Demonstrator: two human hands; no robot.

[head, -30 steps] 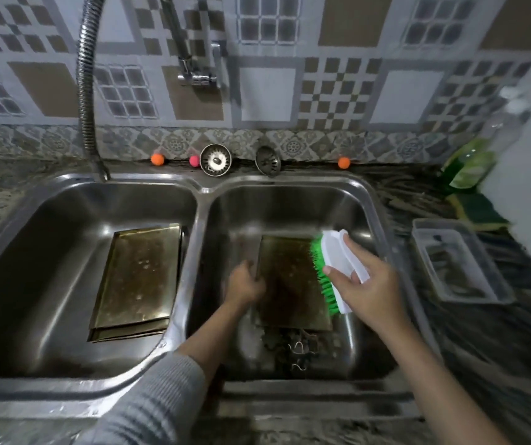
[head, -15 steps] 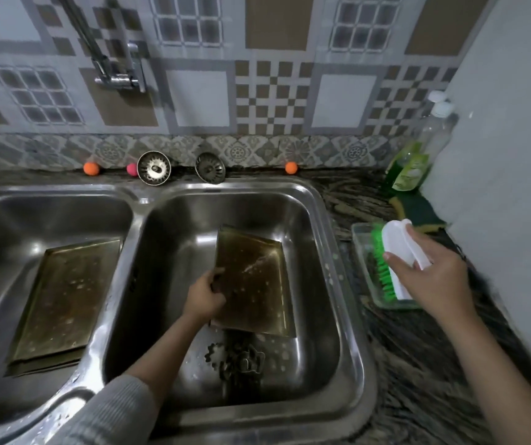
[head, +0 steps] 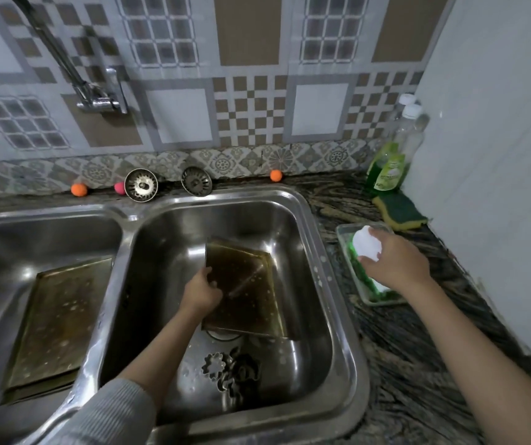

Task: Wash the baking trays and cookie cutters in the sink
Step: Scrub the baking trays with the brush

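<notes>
A dark, greasy baking tray (head: 244,290) leans tilted in the right basin of the steel sink (head: 338,316); my left hand (head: 201,292) grips its left edge. Several metal cookie cutters (head: 228,372) lie on the basin floor in front of it. Another tray (head: 55,319) lies flat in the left basin, on top of one more. My right hand (head: 394,260) holds a white scrub brush with green bristles (head: 365,244) down in a clear plastic container (head: 366,293) on the counter right of the sink.
A bottle of green dish soap (head: 389,165) and a green-yellow sponge (head: 400,211) sit in the back right corner by the white wall. Two sink strainers (head: 141,185) and small orange and pink balls line the back ledge. The tap (head: 97,97) juts from the tiled wall.
My right hand carried the brush from over the tray to the right and lowered it into the plastic container. My left hand tilted the tray up. My view shifted right.
</notes>
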